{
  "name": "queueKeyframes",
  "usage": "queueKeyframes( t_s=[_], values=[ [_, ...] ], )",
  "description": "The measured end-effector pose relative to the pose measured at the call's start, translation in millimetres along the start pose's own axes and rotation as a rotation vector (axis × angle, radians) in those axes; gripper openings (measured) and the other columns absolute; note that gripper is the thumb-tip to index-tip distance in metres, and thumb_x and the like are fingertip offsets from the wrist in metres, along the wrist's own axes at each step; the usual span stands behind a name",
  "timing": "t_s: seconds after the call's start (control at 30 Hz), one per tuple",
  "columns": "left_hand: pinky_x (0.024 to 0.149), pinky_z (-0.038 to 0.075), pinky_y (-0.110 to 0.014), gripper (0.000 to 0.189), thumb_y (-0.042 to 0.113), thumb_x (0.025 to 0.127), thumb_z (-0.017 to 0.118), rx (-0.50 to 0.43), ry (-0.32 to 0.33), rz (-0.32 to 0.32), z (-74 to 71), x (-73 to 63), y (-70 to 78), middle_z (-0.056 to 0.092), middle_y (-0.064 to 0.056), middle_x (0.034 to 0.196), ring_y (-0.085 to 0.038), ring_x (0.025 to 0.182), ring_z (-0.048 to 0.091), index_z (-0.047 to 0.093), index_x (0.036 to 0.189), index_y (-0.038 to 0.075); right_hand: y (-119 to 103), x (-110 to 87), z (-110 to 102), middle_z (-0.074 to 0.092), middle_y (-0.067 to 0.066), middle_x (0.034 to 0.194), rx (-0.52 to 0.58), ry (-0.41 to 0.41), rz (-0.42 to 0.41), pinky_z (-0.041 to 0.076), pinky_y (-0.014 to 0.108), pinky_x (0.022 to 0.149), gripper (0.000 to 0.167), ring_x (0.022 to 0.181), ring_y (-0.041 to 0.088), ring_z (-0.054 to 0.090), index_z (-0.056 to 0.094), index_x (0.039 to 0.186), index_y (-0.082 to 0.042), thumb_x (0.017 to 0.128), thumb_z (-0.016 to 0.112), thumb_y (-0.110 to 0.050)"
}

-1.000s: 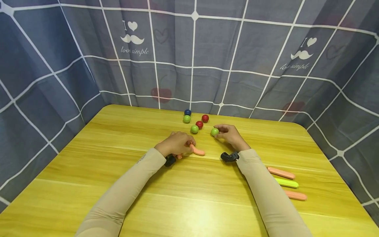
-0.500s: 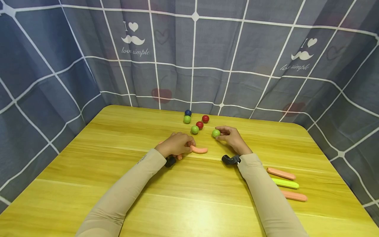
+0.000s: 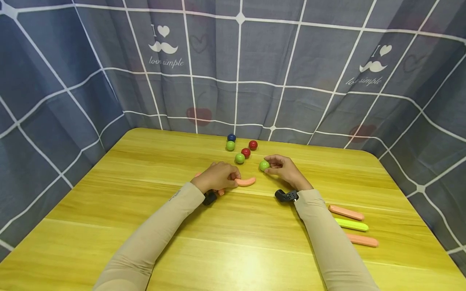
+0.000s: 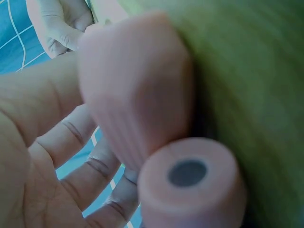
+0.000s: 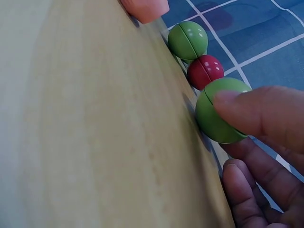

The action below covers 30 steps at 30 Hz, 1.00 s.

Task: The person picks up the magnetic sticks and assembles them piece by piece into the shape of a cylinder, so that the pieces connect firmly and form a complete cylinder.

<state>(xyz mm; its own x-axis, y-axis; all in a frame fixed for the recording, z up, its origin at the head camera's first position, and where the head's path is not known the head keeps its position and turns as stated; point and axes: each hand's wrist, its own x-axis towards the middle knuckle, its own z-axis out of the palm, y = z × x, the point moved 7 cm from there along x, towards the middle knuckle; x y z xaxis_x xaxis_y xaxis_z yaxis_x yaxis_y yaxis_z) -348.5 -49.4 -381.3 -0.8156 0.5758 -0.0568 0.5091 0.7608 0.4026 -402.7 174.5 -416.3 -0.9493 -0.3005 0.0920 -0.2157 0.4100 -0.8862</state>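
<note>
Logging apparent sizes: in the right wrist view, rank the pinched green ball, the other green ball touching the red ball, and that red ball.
1. Pinched green ball, the nearest
2. Other green ball
3. Red ball, slightly smaller

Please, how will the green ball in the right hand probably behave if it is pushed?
The green ball would probably roll, since it is round and the table looks flat. It may feel slippery, as its surface shines. It seems stiff: the right hand makes no visible dent.
</note>
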Motion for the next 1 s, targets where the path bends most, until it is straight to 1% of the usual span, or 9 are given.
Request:
queueKeyframes(
  t_s=[0.13, 0.23, 0.3, 0.43, 0.53, 0.7, 0.8, 0.97, 1.0],
  values=[
    [0.102, 0.043, -0.050, 0.014, 0.018, 0.102, 0.077, 0.004, -0.001, 0.002, 0.6, -0.1, 0.1, 0.071, 0.004, 0.100, -0.018, 0.099, 0.064, 0.079, 0.116, 0.016, 0.3, -0.9, 0.8, 0.071, 0.019, 0.123, -0.004, -0.018, -0.003, 0.051, 0.020, 0.090, 0.039, 0.104, 0.014, 0.062, 0.068, 0.132, 0.009, 0.097, 0.079, 0.000],
    [0.102, 0.043, -0.050, 0.014, 0.018, 0.103, 0.076, 0.002, -0.005, 0.002, 0.8, -0.1, -0.1, 0.071, 0.004, 0.100, -0.017, 0.098, 0.064, 0.079, 0.117, 0.016, -0.5, -2.5, 2.3, 0.072, 0.018, 0.122, -0.001, -0.043, -0.002, 0.051, 0.020, 0.090, 0.038, 0.103, 0.015, 0.063, 0.069, 0.133, 0.008, 0.097, 0.079, -0.001],
    [0.103, 0.043, -0.051, 0.015, 0.018, 0.103, 0.077, -0.001, -0.006, 0.001, 0.8, -0.2, -0.5, 0.071, 0.004, 0.100, -0.017, 0.096, 0.064, 0.079, 0.117, 0.016, -1.6, -3.4, 3.2, 0.072, 0.020, 0.123, 0.004, -0.058, -0.006, 0.051, 0.020, 0.090, 0.039, 0.102, 0.015, 0.064, 0.069, 0.133, 0.008, 0.097, 0.079, -0.002],
    [0.106, 0.042, -0.052, 0.014, 0.019, 0.103, 0.077, -0.010, -0.007, 0.002, 0.6, 0.0, -0.9, 0.071, 0.005, 0.098, -0.014, 0.084, 0.065, 0.079, 0.117, 0.017, -2.3, -4.6, 3.9, 0.071, 0.023, 0.125, 0.002, -0.077, -0.020, 0.051, 0.020, 0.090, 0.040, 0.102, 0.016, 0.064, 0.069, 0.134, 0.008, 0.098, 0.079, -0.004],
    [0.106, 0.042, -0.052, 0.014, 0.018, 0.103, 0.077, -0.012, -0.007, 0.005, 0.1, 0.0, -0.4, 0.070, 0.005, 0.097, -0.014, 0.081, 0.064, 0.078, 0.117, 0.016, -2.8, -4.9, 4.2, 0.072, 0.023, 0.125, 0.001, -0.086, -0.030, 0.050, 0.020, 0.091, 0.040, 0.104, 0.015, 0.063, 0.068, 0.134, 0.008, 0.098, 0.079, -0.004],
    [0.104, 0.043, -0.051, 0.015, 0.018, 0.103, 0.077, 0.000, -0.002, 0.006, 0.1, 0.0, -0.1, 0.071, 0.005, 0.098, -0.016, 0.089, 0.064, 0.079, 0.117, 0.016, -2.9, -5.0, 4.6, 0.072, 0.022, 0.124, 0.002, -0.094, -0.030, 0.051, 0.020, 0.091, 0.039, 0.103, 0.015, 0.064, 0.068, 0.134, 0.009, 0.098, 0.079, -0.002],
    [0.105, 0.043, -0.052, 0.016, 0.018, 0.103, 0.077, 0.006, -0.001, 0.006, 0.9, 0.5, -0.8, 0.070, 0.005, 0.098, -0.016, 0.091, 0.064, 0.079, 0.119, 0.016, -3.5, -5.2, 5.1, 0.072, 0.022, 0.124, -0.003, -0.100, -0.023, 0.051, 0.020, 0.091, 0.039, 0.103, 0.016, 0.064, 0.068, 0.134, 0.009, 0.098, 0.079, -0.002],
    [0.106, 0.042, -0.053, 0.018, 0.016, 0.104, 0.076, 0.003, 0.000, 0.012, 1.1, 0.5, -0.9, 0.070, 0.004, 0.099, -0.015, 0.090, 0.064, 0.078, 0.122, 0.016, -6.4, -5.0, 6.7, 0.072, 0.020, 0.123, -0.009, -0.107, -0.020, 0.051, 0.021, 0.091, 0.038, 0.103, 0.017, 0.064, 0.069, 0.133, 0.008, 0.098, 0.079, -0.002],
    [0.106, 0.042, -0.053, 0.020, 0.016, 0.104, 0.076, -0.003, 0.000, 0.014, 1.2, 0.3, -0.7, 0.071, 0.003, 0.101, -0.018, 0.087, 0.067, 0.078, 0.124, 0.016, -6.8, -4.8, 7.0, 0.073, 0.020, 0.123, -0.010, -0.107, -0.021, 0.051, 0.021, 0.091, 0.038, 0.103, 0.017, 0.064, 0.069, 0.133, 0.008, 0.098, 0.079, -0.002]
  ],
)
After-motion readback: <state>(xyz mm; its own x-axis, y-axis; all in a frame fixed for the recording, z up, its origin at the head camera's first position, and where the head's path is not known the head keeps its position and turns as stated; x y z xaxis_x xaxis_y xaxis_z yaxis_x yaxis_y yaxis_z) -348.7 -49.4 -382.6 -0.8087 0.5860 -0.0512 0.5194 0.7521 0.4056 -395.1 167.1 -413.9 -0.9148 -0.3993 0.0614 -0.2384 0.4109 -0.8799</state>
